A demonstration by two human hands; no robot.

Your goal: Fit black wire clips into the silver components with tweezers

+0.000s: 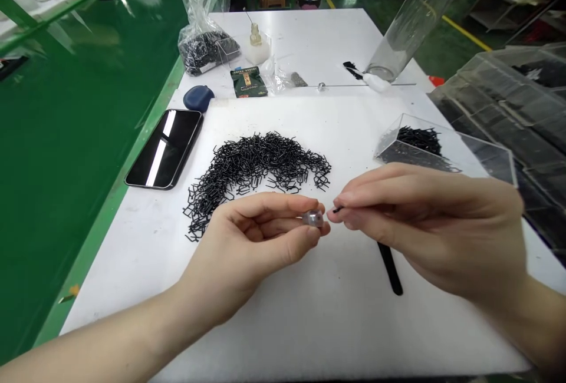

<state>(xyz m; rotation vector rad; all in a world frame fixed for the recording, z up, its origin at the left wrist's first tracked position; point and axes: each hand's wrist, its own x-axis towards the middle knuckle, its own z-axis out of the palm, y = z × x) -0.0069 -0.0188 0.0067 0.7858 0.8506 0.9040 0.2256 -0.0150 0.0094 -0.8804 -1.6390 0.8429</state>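
Observation:
My left hand is closed, pinching a small clear, rounded piece between thumb and fingers. Facing it, a short gap away, my right hand pinches a tiny dark piece at its fingertips; its exact shape is too small to tell. From below the right hand sticks out a flat black strip with a rounded end. Its other end is hidden, so I cannot tell whether it lies on the table or is held. Beyond the hands, a curved heap of small bent black pieces covers part of the white surface.
A phone and a dark blue case lie left on the white table. Right stands a clear box with black pieces. Behind are a bag of black pieces, a green packet and a tall clear cylinder.

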